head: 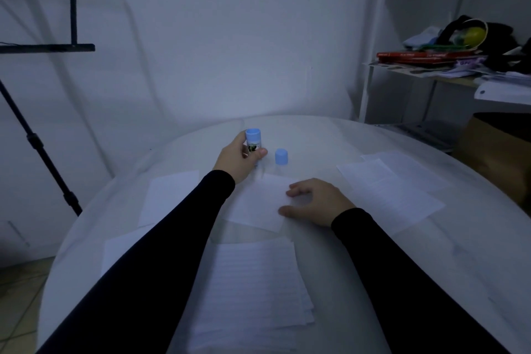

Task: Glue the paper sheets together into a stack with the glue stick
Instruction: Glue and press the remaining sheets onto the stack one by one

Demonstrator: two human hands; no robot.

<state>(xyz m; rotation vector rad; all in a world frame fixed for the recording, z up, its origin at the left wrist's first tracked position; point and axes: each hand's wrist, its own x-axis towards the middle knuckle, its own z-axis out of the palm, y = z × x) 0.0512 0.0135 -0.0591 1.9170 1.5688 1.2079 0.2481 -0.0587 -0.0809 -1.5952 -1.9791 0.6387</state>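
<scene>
The left hand (pixel 240 159) grips the small blue-and-white glue stick (pixel 253 144) upright near the far side of the round white surface (pixel 402 267), its blue plastic cap (pixel 281 156) standing off just beside it, while the right hand (pixel 313 201) rests with loosely curled fingers on the edge of a small blank white paper sheet (pixel 255 204). The step in hand looks like gluing this sheet (the lined paper stack (pixel 253 290) lies nearer the body). Next, the stick's open end must reach the sheet while the right hand steadies it.
</scene>
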